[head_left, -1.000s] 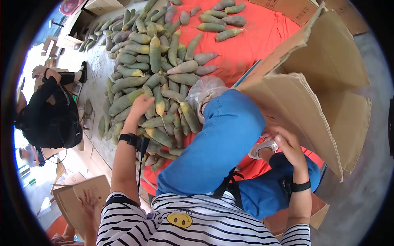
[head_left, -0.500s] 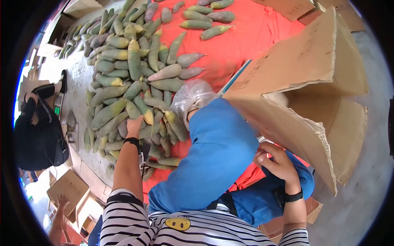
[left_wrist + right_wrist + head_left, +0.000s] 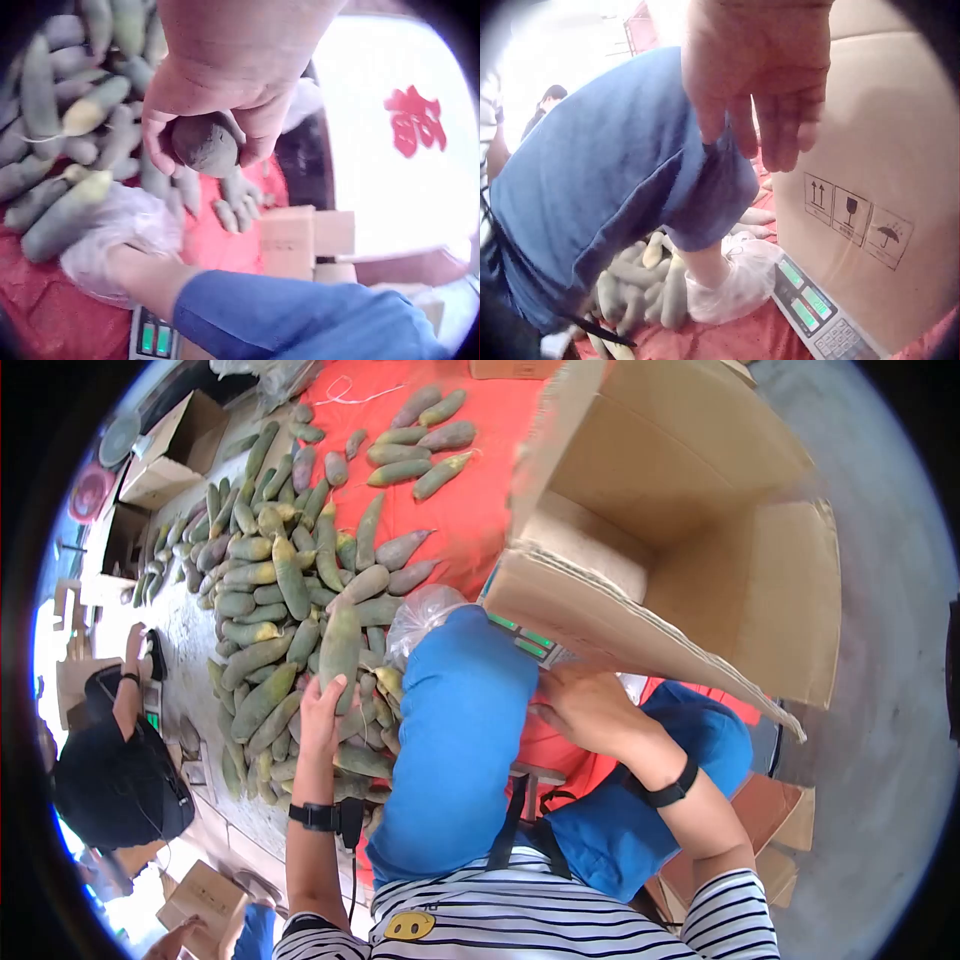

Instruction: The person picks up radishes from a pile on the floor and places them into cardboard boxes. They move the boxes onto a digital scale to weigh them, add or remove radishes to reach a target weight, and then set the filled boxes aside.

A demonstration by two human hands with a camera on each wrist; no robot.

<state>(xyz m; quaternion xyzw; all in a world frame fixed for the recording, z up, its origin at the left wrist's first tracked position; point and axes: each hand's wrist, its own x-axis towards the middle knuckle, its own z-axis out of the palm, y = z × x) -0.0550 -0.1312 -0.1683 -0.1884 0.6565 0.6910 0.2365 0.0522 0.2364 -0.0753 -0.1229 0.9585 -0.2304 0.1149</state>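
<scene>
My left hand [image 3: 322, 715] grips a long green radish [image 3: 341, 645] near one end and holds it up over the pile of radishes [image 3: 258, 700]. In the left wrist view, the held radish's blunt end [image 3: 206, 146] shows between thumb and fingers. My right hand [image 3: 595, 710] is beside my knee, close to the near side of a big open cardboard box [image 3: 740, 590]. The right wrist view shows its fingers [image 3: 780, 131] hanging loosely, with nothing held. Under the box is a digital scale [image 3: 802, 300] with lit green displays.
Several radishes [image 3: 418, 445] lie apart on the red cloth [image 3: 470, 490]. A clear plastic bag [image 3: 425, 618] covers my foot beside the pile. Other open boxes [image 3: 175, 460] stand at the back left. A person in black [image 3: 120, 780] is at the left.
My left hand has lifted a radish from the pile. My right hand has shifted left towards the scale. The head view has turned, bringing the box's inside and the scale display into sight.
</scene>
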